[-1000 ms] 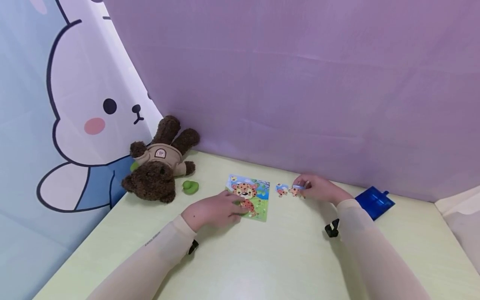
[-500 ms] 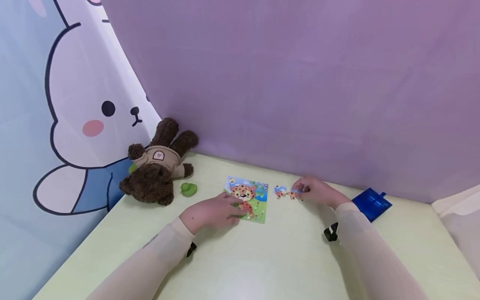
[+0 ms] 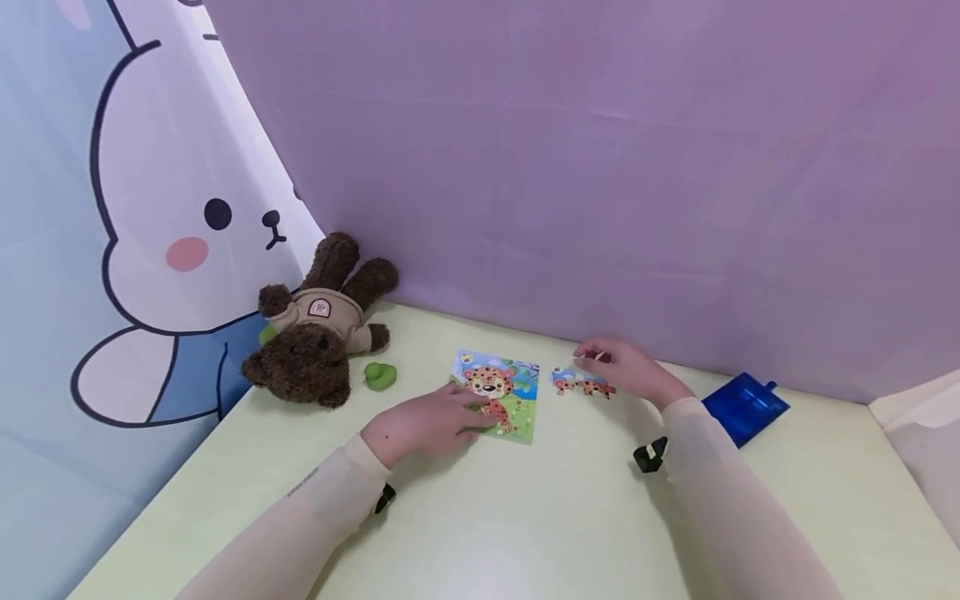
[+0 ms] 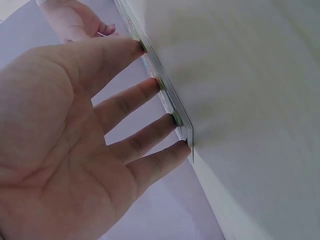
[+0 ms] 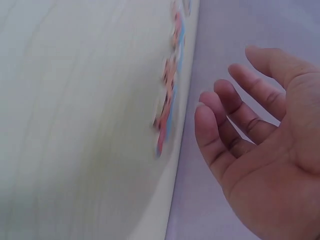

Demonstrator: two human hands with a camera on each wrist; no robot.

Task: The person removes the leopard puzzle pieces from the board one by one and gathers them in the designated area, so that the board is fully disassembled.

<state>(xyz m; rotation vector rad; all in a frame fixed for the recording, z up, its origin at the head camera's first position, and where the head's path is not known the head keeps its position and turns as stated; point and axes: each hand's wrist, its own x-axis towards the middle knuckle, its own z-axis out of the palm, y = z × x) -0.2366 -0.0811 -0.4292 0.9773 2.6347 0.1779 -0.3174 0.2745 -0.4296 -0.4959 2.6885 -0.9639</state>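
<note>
My left hand (image 3: 429, 423) rests with spread fingertips on the left and lower part of a leopard picture card (image 3: 522, 408). In the left wrist view, the fingertips of that hand (image 4: 100, 120) touch the card's edge. My right hand (image 3: 628, 367) is raised just behind two groups of small leopard puzzle pieces (image 3: 596, 387), right of the card. The right wrist view shows the right hand (image 5: 265, 125) with relaxed, slightly bent fingers and nothing held, apart from the row of pieces (image 5: 170, 95) lying on the table.
A brown teddy bear (image 3: 307, 362) lies at the back left, with a green toy (image 3: 380, 376) beside it. A blue tray-like object (image 3: 742, 406) lies right of my right hand, partly behind the sleeve. A purple cloth (image 3: 562, 167) hangs along the table's back edge.
My right hand has let go of the right-hand puzzle piece and lifted back and slightly left, uncovering more of it. My left hand has stayed on the card.
</note>
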